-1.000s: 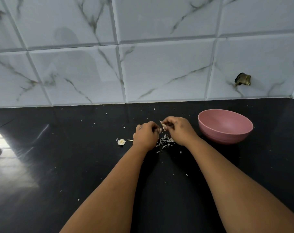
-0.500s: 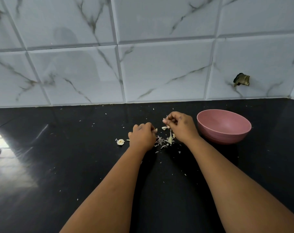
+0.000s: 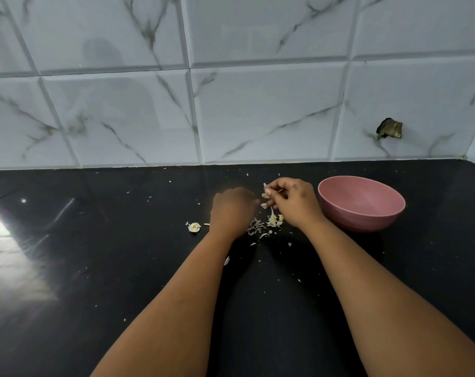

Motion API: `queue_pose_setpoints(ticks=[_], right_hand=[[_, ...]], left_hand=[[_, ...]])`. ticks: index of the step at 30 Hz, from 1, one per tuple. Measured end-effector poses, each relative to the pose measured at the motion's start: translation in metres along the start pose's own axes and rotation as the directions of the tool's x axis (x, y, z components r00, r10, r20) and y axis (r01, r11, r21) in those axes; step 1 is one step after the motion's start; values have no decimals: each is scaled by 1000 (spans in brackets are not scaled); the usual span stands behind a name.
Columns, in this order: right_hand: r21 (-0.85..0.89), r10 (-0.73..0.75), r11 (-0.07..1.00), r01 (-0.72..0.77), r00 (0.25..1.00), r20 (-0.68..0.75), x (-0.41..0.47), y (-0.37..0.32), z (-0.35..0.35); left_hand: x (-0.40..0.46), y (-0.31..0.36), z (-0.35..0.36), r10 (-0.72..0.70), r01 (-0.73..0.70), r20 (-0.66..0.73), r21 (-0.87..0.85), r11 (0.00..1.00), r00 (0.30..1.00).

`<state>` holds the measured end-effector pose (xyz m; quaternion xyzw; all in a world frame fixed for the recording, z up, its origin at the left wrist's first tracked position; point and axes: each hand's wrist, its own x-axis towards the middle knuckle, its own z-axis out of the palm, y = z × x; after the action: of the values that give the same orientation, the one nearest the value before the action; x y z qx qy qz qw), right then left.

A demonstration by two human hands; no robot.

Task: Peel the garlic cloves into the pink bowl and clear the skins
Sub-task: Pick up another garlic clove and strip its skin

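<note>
Your right hand (image 3: 292, 204) is up off the black countertop (image 3: 95, 268), fingers curled, pinching a small garlic clove (image 3: 265, 195) at the fingertips, just beside the pink bowl (image 3: 361, 204) near the back edge of the counter. A second pale bit shows just under it; clove or skin, I can't tell. Your left hand (image 3: 232, 210) sits close alongside, knuckles toward the camera and blurred. Whether it grips anything, I can't say.

Below and between your hands lies the heap of skins (image 3: 267, 224), with flakes scattered toward the front edge. A lone garlic stub (image 3: 194, 227) rests to the left of your left wrist. No cloves show in what can be seen of the bowl.

Now, handling. That clove should be light and firm, but slick once bare, so pinch it across its plump middle and not by the tapered tip. The skin is papery and brittle; it'll likely tear in strips, so catch it at the root end and pull along the length. Its long axis looks roughly upright in your fingertips, a wisp of skin poking toward the tiled wall (image 3: 258, 110), though it's too small to be sure.

Those flakes will drift on any breath, so sweep them together gently when clearing.
</note>
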<state>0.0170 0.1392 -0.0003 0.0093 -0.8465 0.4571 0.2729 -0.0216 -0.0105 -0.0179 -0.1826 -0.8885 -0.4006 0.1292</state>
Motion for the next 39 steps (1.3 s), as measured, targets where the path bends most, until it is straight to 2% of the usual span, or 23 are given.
queue_pose_setpoints(ticks=[3,7,10,13,15,19,22,24,33,39], right_hand=[[89,-23,996,23,1000,4,-1,-4,0],[170,-18,985,23,999,-36,0,-7,1],[185,2,983,9,998,-59,2,-5,0],[183,36,983,-16,993,-108,5,-1,-2],[147,60,988,-42,991,-117,6,2,-3],[-218,52,974,-52,999,-5,1,6,-1],[-287,142,953,-97,979,143,-2,7,0],[-330,133,942,-54,966,221,-4,5,-1],[-362,116,932,-23,964,237,-2,1,6],[-284,-60,953,101,987,149,-4,-3,8]], left_hand=[[-3,6,1,130,-129,11,-104,986,991],[-3,8,-1,56,-60,-22,-295,954,998],[-2,7,-3,11,-17,-22,-284,959,1000],[-1,4,-1,-44,43,-2,-196,980,999],[0,2,-2,-99,96,-16,-149,984,995],[0,-3,-5,-191,184,-42,-128,975,981],[1,-3,-6,-195,187,-52,-125,974,979],[1,-2,-4,-185,178,-50,-122,976,981],[5,-3,-1,-172,160,-59,-171,972,983],[4,-1,-4,-225,191,-128,-237,953,966]])
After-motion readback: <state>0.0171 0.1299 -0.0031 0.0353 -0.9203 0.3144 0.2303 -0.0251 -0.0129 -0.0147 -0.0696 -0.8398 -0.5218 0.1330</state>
